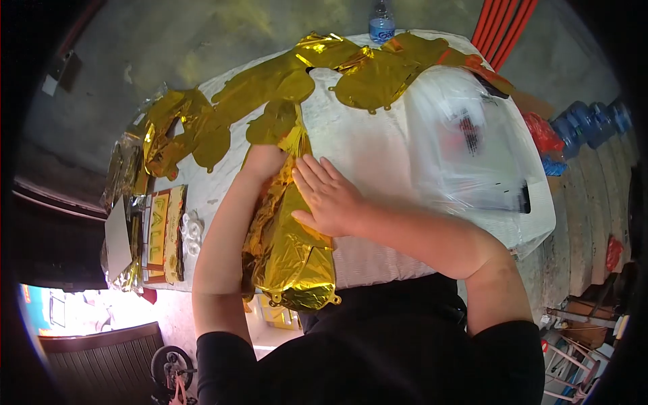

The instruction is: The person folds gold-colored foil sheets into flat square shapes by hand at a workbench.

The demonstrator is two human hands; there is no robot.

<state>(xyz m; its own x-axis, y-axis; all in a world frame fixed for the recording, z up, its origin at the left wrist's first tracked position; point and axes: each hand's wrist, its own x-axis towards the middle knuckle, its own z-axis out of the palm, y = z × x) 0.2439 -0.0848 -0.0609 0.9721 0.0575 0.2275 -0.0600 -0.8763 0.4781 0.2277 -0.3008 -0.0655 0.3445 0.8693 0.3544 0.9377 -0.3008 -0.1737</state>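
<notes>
A crinkled gold foil balloon (pixel 297 260) lies lengthwise on the white-covered table, its near end at the table's front edge. My left hand (pixel 265 162) rests on its upper part, the fingers bent under and mostly hidden. Flat on the right side of the foil lies my right hand (pixel 327 196), fingers stretched out and thumb apart. Beyond my hands, more flat gold foil pieces (pixel 266 88) spread along the far edge. Another gold foil piece (pixel 378 77) lies to the right of them.
Clear plastic bags (pixel 466 142) cover the table's right side. Packaged items (pixel 156 236) and small clear rings (pixel 192 229) lie at the left. A water bottle (pixel 382 23) stands at the far edge. Large blue bottles (pixel 587 125) are beyond the right edge.
</notes>
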